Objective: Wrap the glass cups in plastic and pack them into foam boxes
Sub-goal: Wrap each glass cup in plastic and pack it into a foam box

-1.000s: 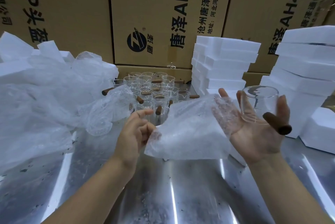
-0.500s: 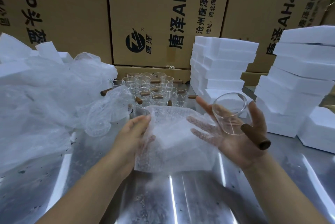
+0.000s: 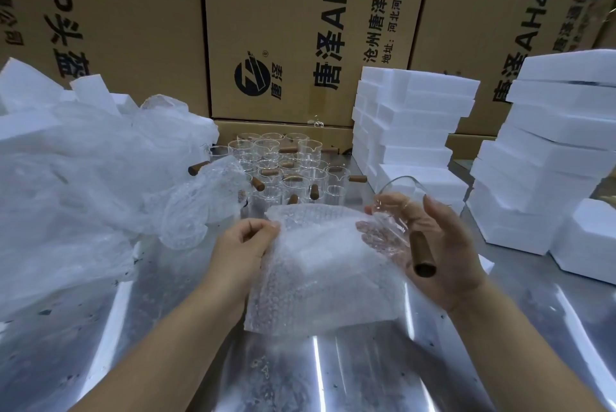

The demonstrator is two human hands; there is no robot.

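Moved inward: glass cup (image 3: 398, 201), now at 2 o'clock corner of bubble-wrap sheet (image 3: 320, 271); my right hand (image 3: 448, 241) grips it, fingers curled. Left hand (image 3: 243, 245) pinches sheet's 10 o'clock edge. I'd hold taut, roll squarely.

Of the person, only two arms are visible, entering from the bottom edge of the view. The left hand (image 3: 245, 245) and right hand (image 3: 445, 245) are bare. The left forearm (image 3: 173, 338) and right forearm (image 3: 520, 345) are bare too, slim, uncovered all the way to the frame's edge.

Left hand (image 3: 243, 246), right hand (image 3: 450, 245) (both curled)
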